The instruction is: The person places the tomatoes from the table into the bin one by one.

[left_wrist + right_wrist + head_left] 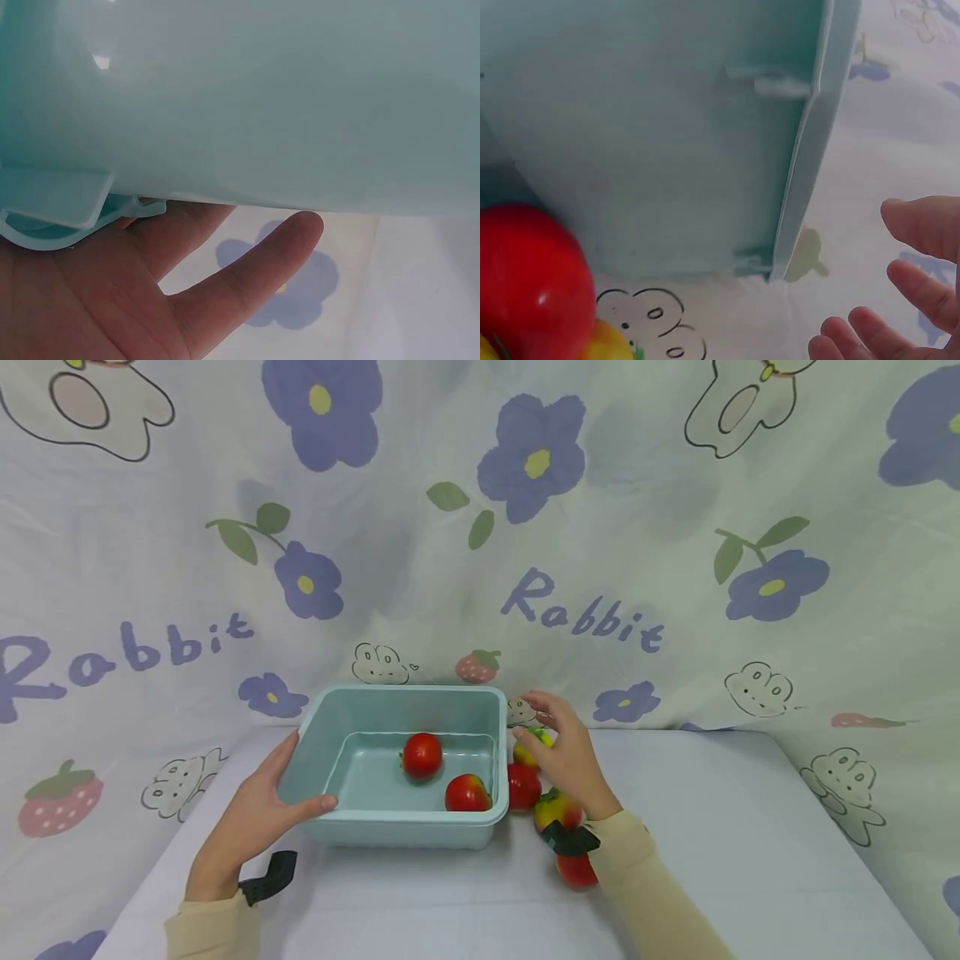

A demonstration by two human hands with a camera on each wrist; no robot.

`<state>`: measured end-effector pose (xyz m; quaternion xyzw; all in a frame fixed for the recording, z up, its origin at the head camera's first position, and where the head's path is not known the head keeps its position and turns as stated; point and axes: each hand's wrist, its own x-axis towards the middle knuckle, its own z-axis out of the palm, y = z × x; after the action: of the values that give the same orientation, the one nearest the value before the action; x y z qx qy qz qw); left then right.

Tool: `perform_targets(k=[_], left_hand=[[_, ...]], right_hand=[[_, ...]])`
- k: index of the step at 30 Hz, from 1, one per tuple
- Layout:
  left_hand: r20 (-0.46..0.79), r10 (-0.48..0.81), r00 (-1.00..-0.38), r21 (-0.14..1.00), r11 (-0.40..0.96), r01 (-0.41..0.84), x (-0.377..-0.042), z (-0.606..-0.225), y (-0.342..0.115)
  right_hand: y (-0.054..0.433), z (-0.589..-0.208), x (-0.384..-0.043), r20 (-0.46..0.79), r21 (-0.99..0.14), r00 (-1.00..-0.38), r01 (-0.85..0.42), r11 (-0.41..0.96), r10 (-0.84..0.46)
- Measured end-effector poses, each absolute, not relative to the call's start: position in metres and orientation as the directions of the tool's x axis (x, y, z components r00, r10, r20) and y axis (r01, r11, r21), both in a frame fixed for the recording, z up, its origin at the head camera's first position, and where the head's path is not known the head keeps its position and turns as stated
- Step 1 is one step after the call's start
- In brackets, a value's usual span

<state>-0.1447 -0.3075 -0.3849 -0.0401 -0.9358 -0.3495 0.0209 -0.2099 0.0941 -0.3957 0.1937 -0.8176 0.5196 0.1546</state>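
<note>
A pale blue-green plastic box (401,828) stands on the table with two red tomatoes inside, one near the middle (422,756) and one by the front right corner (468,792). My left hand (258,810) holds the box at its left side, thumb over the front rim. In the left wrist view its fingers (247,281) reach under the rim beside a clip. My right hand (562,752) hovers off the box's right side, fingers spread and slightly bent, nothing between them. Below it, a yellowish tomato (528,756) is partly hidden.
Several tomatoes lie along the box's right side, among them a red one (523,787), a yellow-red one (557,812) and another red one (576,872) partly behind my right wrist. A patterned cloth backdrop (420,593) rises behind the white table (712,827).
</note>
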Motion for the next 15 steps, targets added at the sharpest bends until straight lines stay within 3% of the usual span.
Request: perform_targets(k=[15], left_hand=[[0.045,0.046,-0.998,0.653,0.754,0.064,-0.137,-0.383,-0.304]], right_hand=[[0.118,-0.414,-0.239,0.371,-0.806,-0.915,-0.401,0.435,-0.157]])
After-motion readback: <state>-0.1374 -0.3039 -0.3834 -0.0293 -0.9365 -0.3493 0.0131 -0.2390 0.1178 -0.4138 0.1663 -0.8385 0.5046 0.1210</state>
